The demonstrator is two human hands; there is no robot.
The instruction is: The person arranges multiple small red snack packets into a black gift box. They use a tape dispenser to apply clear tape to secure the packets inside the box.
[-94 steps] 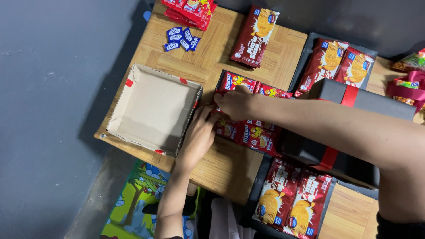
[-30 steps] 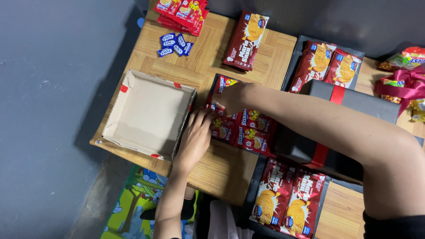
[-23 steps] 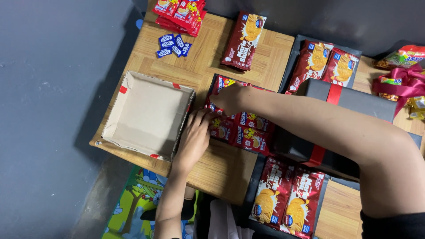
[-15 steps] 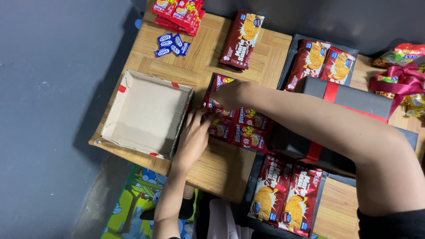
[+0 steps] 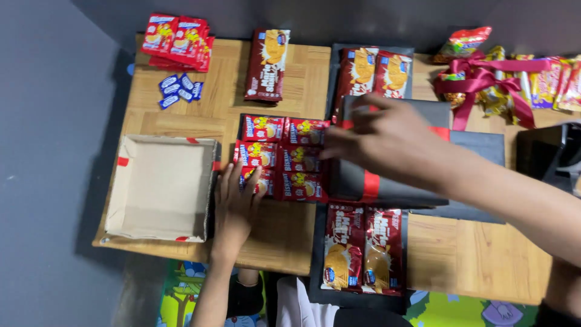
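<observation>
- My right hand (image 5: 387,139) has lifted off the block of small red biscuit packets (image 5: 281,157) where it was pressing a moment ago; it now hovers above the packets' right edge and the black gift box (image 5: 393,181) with its red ribbon, fingers (image 5: 339,136) loosely spread and holding nothing.
- My left hand (image 5: 233,200) has stayed put: it lies flat on the tabletop (image 5: 284,236), fingers extended, tips touching the lower-left packets of the block, gripping nothing.
- The packets sit in a tidy grid in a shallow black tray between the empty cardboard box (image 5: 160,188) on the left and the gift box on the right.
- I judge the squaring-up of that grid finished, since only one hand keeps contact with it.
- The view has swung too, so more of the right side shows: ribboned snack bundles (image 5: 502,79) at the far edge.
- My right hand is motion-blurred, so I cannot say whether it brushes the gift box or just passes over it.
</observation>
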